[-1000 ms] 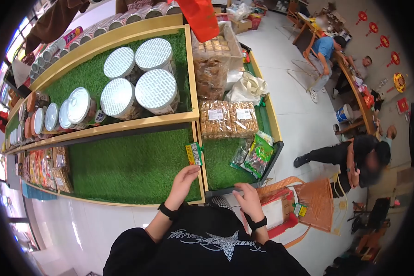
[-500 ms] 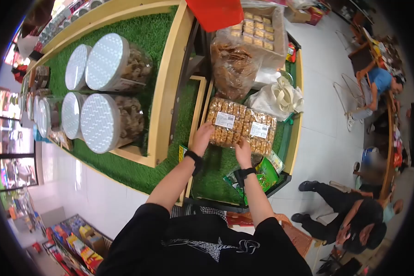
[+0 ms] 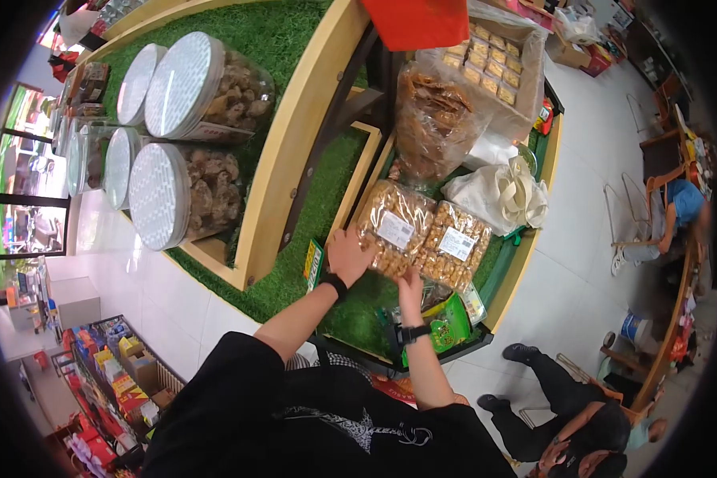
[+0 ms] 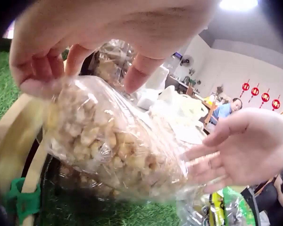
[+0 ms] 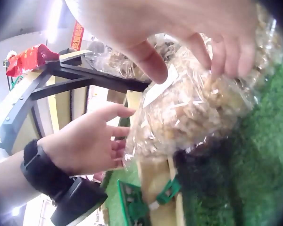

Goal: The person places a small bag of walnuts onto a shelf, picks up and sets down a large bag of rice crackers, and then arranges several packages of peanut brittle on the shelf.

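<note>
A clear bag of golden, lumpy snack pieces [image 3: 397, 217] with a white label is tilted up between both hands. My left hand [image 3: 350, 256] grips its left end, fingers curled over the edge and thumb on the upper face in the left wrist view. At the opposite end, my right hand [image 3: 410, 291] holds the bag; the right wrist view shows its thumb beside the label and fingers on the wrapping. A second labelled snack bag [image 3: 454, 245] lies against the held one on the right. Part of another bag [image 4: 75, 176] shows beneath it.
Behind stand a large bag of brown snacks [image 3: 434, 119], an open box [image 3: 494, 68] and a white cloth bag [image 3: 498, 199]. Green packets [image 3: 450, 323] lie at the front corner. A wooden shelf [image 3: 295, 159] bearing lidded jars [image 3: 187, 88] rises on the left; a green price tag [image 3: 314, 263] hangs nearby.
Both hands came from the shelf's front edge to the snack bags, first touching the left one, now holding it tilted. The head view has swung towards this display.
</note>
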A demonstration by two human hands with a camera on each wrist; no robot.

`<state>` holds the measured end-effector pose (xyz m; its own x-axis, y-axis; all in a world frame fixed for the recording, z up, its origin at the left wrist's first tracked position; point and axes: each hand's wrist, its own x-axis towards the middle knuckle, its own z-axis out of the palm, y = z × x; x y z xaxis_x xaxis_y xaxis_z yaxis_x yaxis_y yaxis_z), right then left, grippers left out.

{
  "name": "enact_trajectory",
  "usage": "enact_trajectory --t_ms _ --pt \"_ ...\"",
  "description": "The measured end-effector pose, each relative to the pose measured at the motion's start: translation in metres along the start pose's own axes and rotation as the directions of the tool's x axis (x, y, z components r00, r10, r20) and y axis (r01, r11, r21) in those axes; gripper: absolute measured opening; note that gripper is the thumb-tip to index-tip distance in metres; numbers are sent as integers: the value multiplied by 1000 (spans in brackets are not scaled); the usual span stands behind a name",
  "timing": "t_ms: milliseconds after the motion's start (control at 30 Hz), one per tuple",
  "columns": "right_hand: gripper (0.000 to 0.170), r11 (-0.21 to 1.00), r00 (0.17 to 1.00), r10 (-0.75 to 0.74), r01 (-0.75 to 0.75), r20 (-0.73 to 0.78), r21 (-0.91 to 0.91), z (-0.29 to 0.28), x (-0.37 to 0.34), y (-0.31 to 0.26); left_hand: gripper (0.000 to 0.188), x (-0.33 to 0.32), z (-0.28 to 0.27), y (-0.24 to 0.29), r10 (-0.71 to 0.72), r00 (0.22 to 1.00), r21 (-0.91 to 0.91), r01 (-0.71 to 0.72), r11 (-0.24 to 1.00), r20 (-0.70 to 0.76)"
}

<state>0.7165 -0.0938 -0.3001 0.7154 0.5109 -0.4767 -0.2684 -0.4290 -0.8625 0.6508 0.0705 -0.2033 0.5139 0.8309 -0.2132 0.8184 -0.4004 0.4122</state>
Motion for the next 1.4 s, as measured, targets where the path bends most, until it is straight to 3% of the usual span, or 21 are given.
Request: enact_trajectory --t_ms 67,133,200,267,300,367,400,467,533,633,733,800,867,933,1000,1067,1133,1200,1267,1333,1400 --pt "49 901 996 83 -62 -30 429 2 -40 -32 57 -15 -8 -3 -2 993 -128 -13 992 -120" --pt "42 743 914 370 -398 166 537 -11 -64 -48 46 -29 -33 -3 15 983 -193 20 981 181" --pt "29 742 892 422 -444 164 503 -8 -80 -50 41 -47 -8 -30 69 996 -191 -56 980 63" --pt "28 778 907 385 -417 168 470 -6 -94 -45 49 -60 -13 -39 186 964 -255 -232 939 -193" --pt "28 771 908 372 -417 192 481 -6 -101 -41 49 -65 -27 -40 166 959 -256 -224 940 -229" --pt "30 745 891 359 -453 278 489 -8 -114 -37 50 -84 -70 -34 82 987 -495 -2 869 141" --pt "31 726 871 357 -486 338 486 -9 -124 -47 50 -93 -87 -37 91 974 -523 32 852 208" --pt "34 724 861 329 -494 389 481 -6 -149 -71 50 -120 -102 -51 104 992 -572 -45 819 72" --pt "26 733 872 177 -426 456 530 0 -172 -87 52 -147 -124 -72 164 986 -588 -123 799 16" --pt "29 797 866 106 -368 489 479 11 -225 -127 65 -194 -158 -112 167 986 -724 -102 682 18" --pt "33 844 758 118 -417 642 338 42 -273 -145 69 -252 -198 -159 128 991 -805 -105 584 -36" --pt "41 958 805 79 -225 589 179 70 -302 -138 76 -291 -204 -205 95 995 -839 -87 537 -42" --pt "50 984 802 74 -157 593 89 105 -333 -128 80 -336 -221 -245 1 998 -902 63 426 70" --pt "48 993 723 1 -82 691 85 141 -360 -115 82 -388 -243 -281 -55 994 -932 104 348 90" --pt "53 998 505 50 13 862 -66 184 -400 -114 82 -456 -244 -331 -214 976 -982 74 176 35" --pt "60 999 470 10 28 883 -26 208 -426 -112 79 -498 -250 -346 -280 960 -983 34 179 -18" --pt "66 976 416 31 183 909 -117 228 -437 -108 77 -528 -257 -355 -339 938 -982 -10 189 -75" --pt "68 983 327 20 167 945 -79 245 -449 -112 70 -553 -260 -361 -477 877 -996 -19 88 -59" --pt "68 970 260 2 235 965 -65 260 -464 -121 64 -567 -247 -376 -536 836 -993 -86 78 -115" --pt "67 975 227 23 211 974 -72 273 -478 -128 63 -577 -248 -377 -652 736 -981 -172 84 -185" --pt "66 931 154 -23 365 988 -35 286 -482 -131 64 -582 -247 -385 -674 701 -968 -233 91 -232"
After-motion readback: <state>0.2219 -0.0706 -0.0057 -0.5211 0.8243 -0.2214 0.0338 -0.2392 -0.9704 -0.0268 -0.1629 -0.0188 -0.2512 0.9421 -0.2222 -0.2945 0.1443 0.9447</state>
